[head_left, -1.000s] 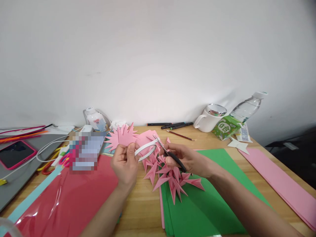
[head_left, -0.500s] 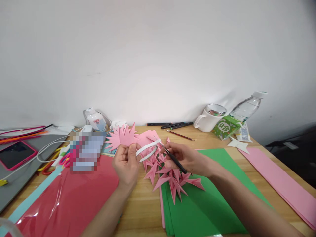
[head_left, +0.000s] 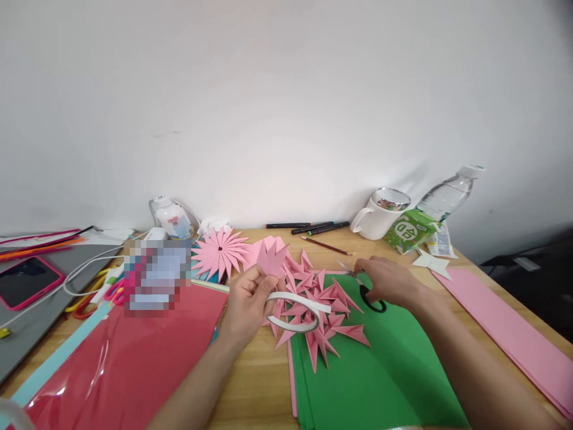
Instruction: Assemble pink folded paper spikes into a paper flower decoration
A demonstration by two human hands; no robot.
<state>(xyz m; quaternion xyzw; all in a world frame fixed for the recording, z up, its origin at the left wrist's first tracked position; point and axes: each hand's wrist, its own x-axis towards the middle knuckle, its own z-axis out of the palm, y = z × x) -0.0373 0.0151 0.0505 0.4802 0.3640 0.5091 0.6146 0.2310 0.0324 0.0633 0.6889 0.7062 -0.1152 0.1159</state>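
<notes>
My left hand (head_left: 250,301) is closed on a roll of white tape (head_left: 293,327), whose short loose end sticks out to the right. A pink folded paper piece (head_left: 271,258) with pointed tips rises from the same fingers. Over the green paper sheets (head_left: 380,370), my right hand (head_left: 387,279) has its fingers around black-handled scissors (head_left: 373,303), low over the sheets with the blades toward the wall. Between the hands lies a heap of folded pink paper points (head_left: 333,298). Behind my left hand is a round pink paper star (head_left: 219,254).
Red sheets in plastic (head_left: 129,352) lie at left, near a phone (head_left: 31,280) and cables. Several markers (head_left: 322,228) and a pencil (head_left: 326,245) lie by the wall. A white mug (head_left: 378,218), a green box (head_left: 409,232), a water bottle (head_left: 450,194) and pink strips (head_left: 505,334) are at right.
My right hand has moved right and away from the tape, taking the scissors down over the green sheets. My left hand has shifted right; the pink paper piece in it now shows separately from the star.
</notes>
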